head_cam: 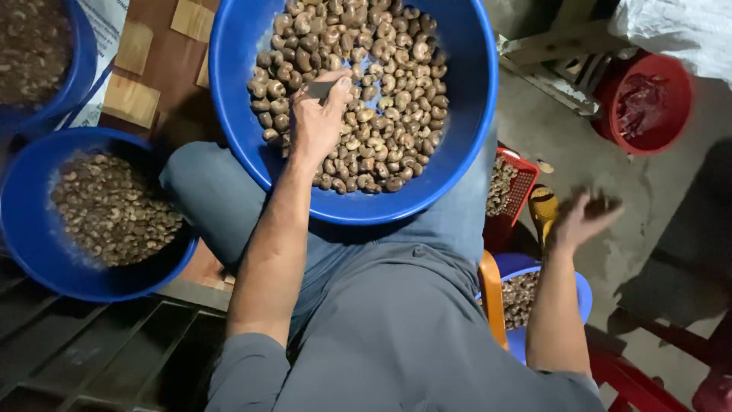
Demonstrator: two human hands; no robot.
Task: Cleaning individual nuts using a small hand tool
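Cashew nuts (381,99) filled a big blue basin (465,114) that sat on the person's lap, up at twelve o'clock. The nuts were brown and curved, heaped in the middle of the basin. The left hand (316,118) lay right on the heap, fingers curled around a small grey tool (320,89) that poked out at the top of the fist. Nuts touched that hand on all sides.

The right hand (583,217) was out at three o'clock, well away from the basin, above the grey floor. It was blurry. Its fingers looked half spread, and I could not tell if it held anything.

A white printed sack (103,46) lay flat at eleven o'clock, partly under a blue bowl (72,69) of dark bits. Small pale wood squares (130,99) lay on the brown board beside it. Another blue bowl (30,229) at nine o'clock held smaller brown pieces. A red basket (526,172) with nuts stood at three o'clock, just beside the basin. A red bucket (671,91) with a crinkly red bag inside sat at two o'clock, below a white sack (679,27). A small blue tub (583,294) of nuts stood at four o'clock by an orange chair edge (494,294).
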